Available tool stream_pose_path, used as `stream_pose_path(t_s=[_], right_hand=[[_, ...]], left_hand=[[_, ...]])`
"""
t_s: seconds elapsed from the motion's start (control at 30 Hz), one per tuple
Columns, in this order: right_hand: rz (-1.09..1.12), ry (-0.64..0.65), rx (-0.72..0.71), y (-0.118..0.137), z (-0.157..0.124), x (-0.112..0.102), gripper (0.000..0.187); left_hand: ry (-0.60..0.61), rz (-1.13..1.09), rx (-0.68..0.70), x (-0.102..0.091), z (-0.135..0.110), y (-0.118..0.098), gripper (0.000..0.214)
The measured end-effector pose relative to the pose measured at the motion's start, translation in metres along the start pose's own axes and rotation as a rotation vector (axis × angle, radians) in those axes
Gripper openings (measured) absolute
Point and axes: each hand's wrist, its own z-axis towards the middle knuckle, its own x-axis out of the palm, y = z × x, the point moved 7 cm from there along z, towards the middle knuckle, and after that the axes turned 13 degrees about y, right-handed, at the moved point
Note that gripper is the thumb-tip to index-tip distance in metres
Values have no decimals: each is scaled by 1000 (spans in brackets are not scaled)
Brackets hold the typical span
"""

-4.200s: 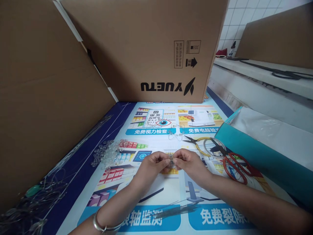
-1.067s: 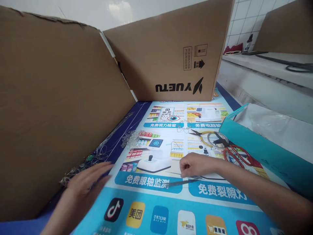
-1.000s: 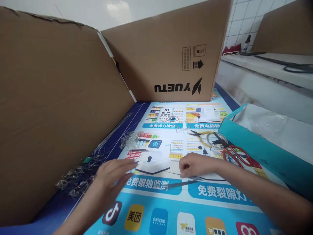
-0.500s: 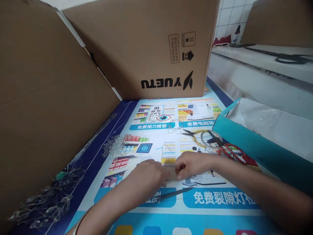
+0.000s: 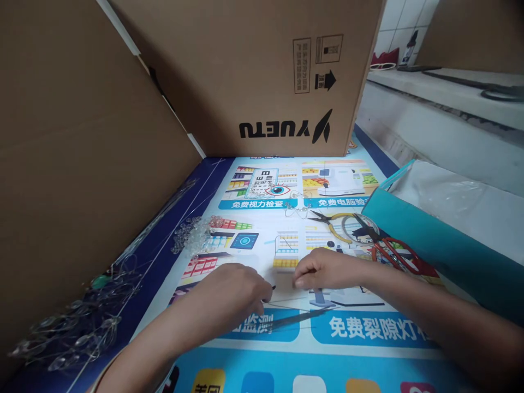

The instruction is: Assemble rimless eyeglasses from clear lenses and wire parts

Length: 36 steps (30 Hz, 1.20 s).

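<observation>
My left hand is closed in a pinch low over the printed mat. A small dark tip shows at its fingertips, too small to name. Facing it across a short gap, my right hand has its fingers curled and pressed together; whatever they hold is hidden. Just below the hands lies a bundle of thin dark wires. Beyond my right hand are yellow-handled pliers and red-handled cutters, beside a coil of wire.
Clear beads lie in a pile at the left, with beaded wire pieces nearer me. More beaded wire sits farther back. Cardboard panels stand behind and left. A teal box holding clear plastic is at right.
My hands have drawn apart, the left one moving left and the gap between them widening. The view has shifted slightly. Tools and beads stay where they lay.
</observation>
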Motion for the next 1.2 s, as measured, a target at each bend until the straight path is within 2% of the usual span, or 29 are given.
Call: stream_pose_path(t_s=[0.17, 0.4, 0.57, 0.8, 1.1, 1.2], right_hand=[[-181, -56, -92, 14, -1, 5, 16], [-94, -155, -39, 12, -3, -2, 21], [-204, -193, -6, 15, -4, -5, 16], [-274, -204, 66, 15, -6, -4, 19], [-271, -222, 99, 9, -3, -7, 20], [-262, -221, 84, 8, -3, -6, 21]], left_hand=[[19, 37, -47, -2, 7, -1, 17], [-63, 192, -120, -13, 15, -2, 17], [-140, 147, -90, -16, 22, -6, 12], [-200, 106, -75, -18, 28, -13, 7], [-151, 115, -62, -12, 30, -23, 9], [-180, 124, -45, -8, 32, -23, 11]])
